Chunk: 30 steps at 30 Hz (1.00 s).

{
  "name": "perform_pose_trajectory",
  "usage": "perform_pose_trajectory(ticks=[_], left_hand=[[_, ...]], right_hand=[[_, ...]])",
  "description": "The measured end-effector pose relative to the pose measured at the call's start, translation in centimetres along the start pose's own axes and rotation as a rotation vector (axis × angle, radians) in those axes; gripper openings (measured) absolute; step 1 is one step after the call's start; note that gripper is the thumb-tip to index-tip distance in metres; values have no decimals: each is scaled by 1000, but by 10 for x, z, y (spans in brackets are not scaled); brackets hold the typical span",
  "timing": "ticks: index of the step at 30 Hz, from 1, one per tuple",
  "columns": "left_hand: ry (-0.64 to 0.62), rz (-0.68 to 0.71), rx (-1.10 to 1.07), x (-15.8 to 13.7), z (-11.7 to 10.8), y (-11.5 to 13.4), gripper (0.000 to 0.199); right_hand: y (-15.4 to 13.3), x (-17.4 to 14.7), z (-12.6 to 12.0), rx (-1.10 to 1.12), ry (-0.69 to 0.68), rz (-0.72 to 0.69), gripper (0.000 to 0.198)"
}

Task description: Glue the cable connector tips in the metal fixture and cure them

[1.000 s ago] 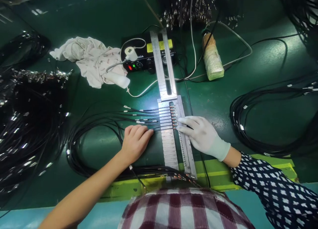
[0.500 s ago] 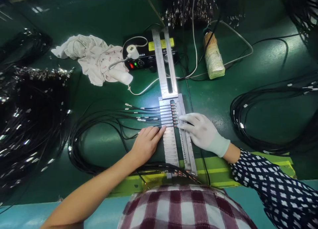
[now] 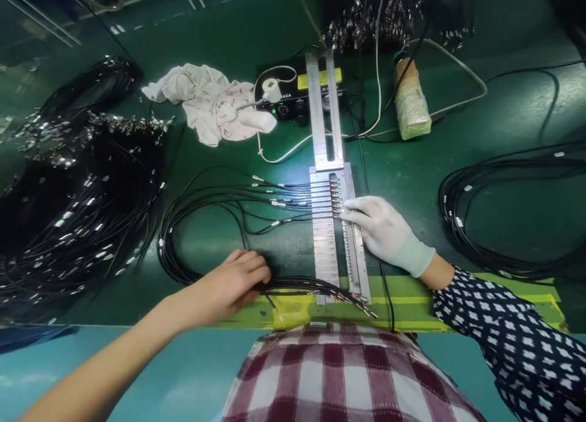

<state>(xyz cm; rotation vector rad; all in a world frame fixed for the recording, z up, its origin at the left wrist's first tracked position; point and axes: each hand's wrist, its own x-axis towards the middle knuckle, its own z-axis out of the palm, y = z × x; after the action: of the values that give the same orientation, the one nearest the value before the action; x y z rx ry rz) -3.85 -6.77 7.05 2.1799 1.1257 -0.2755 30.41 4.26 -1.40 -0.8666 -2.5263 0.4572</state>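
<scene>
My bare left hand (image 3: 238, 284) has its fingers curled over a bundle of black cables (image 3: 306, 283) near the table's front edge. The bundle's stripped ends lie across the near end of a slotted metal fixture (image 3: 325, 251). Several black cables (image 3: 297, 200) lie side by side in the fixture's grooves, their coppery ends (image 3: 336, 193) showing in the slot. My right hand (image 3: 384, 232), in a white glove, stretches its fingers over the fixture's right rail. Two fingertips, slightly apart, touch near the lowest cable ends; nothing gripped shows between them.
A black control box (image 3: 293, 107) with a lit green indicator stands behind, partly under a metal bar frame (image 3: 315, 116). Left of it lies a crumpled cloth (image 3: 206, 98). A wrapped bottle (image 3: 412, 107) stands at back right. Cable heaps (image 3: 91, 214) and a cable coil (image 3: 462, 245) flank the fixture.
My left hand has left the grooved cables and moved down and left to the bundle. My right fingertips stay by the cable ends. The whole view has shifted somewhat.
</scene>
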Motion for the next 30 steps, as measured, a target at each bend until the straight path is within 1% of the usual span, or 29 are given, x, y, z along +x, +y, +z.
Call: perform_pose_trajectory(ticks=[2, 3, 4, 6, 8, 9, 10, 13, 15, 19, 22, 24, 27, 30], left_hand=[[27, 14, -63, -2, -2, -6, 9], [69, 32, -126, 1, -4, -8, 9], [140, 53, -193, 5, -6, -8, 9], [350, 88, -281, 21, -10, -6, 6], [548, 120, -235, 44, -9, -2, 6], [613, 135, -167, 57, -6, 0, 8], [651, 150, -84, 71, -2, 2, 10], [679, 175, 129, 103, 12, 3, 13], [692, 179, 193, 114, 18, 0, 15], [737, 216, 150, 114, 21, -8, 15], [758, 256, 105, 110, 18, -12, 20], [736, 276, 105, 109, 15, -13, 26], [652, 288, 159, 111, 12, -15, 34], [574, 276, 211, 113, 8, -15, 37]], right_hand=[[1, 0, 0, 15, 5, 12, 40], [1, 0, 0, 22, 4, 13, 40], [1, 0, 0, 31, 4, 11, 40], [2, -1, -1, 59, 15, -3, 39], [3, -1, -2, 100, 51, -12, 37], [3, -1, -2, 123, 73, -8, 36], [4, -1, -2, 145, 95, 3, 36], [5, -2, -3, 200, 141, 58, 34], [6, -1, -3, 225, 148, 82, 32], [6, 0, -3, 244, 133, 102, 29], [5, 1, -4, 251, 134, 109, 27], [5, 1, -4, 248, 131, 115, 26], [4, 2, -5, 247, 126, 120, 25], [4, 2, -5, 254, 128, 119, 24]])
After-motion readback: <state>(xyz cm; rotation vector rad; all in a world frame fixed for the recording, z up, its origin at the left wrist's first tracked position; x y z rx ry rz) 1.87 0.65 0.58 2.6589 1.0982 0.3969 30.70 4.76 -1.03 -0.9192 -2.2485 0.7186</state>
